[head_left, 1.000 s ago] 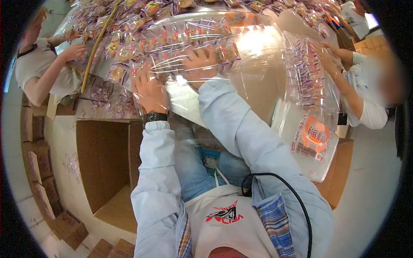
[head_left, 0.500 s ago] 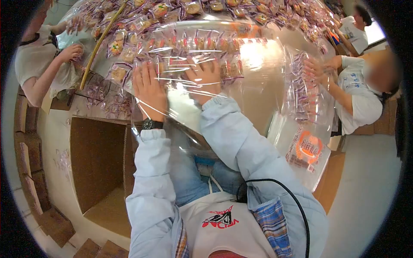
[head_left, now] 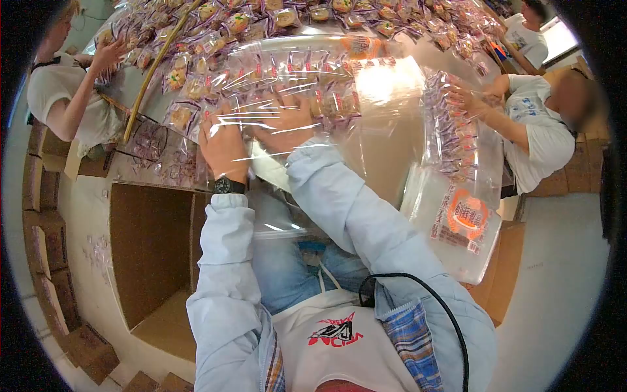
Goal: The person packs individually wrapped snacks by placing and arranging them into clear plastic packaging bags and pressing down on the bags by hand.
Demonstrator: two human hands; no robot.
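Note:
Under clear plastic film, my left hand [head_left: 224,149] lies with its fingers stretched forward against small wrapped pastries [head_left: 196,88]. My right hand [head_left: 284,125] is beside it, also beneath the glossy film, fingers extended and touching the near row of packets. The film belongs to a large clear plastic bag [head_left: 386,134], in which purple-edged packets [head_left: 300,68] stand in two rows. Glare across the plastic partly hides my fingertips. A black watch [head_left: 228,185] is on my left wrist.
Many loose wrapped pastries [head_left: 287,18] cover the far table, with a yellow strip [head_left: 160,62] at left. Flat printed bags [head_left: 457,222] lie at right. An open cardboard box [head_left: 147,248] stands lower left. Co-workers [head_left: 539,124] handle packets on both sides.
My right hand has shifted slightly left, nearer my left hand. The left co-worker's hand has risen, and the right co-worker's hand has moved left over the packets.

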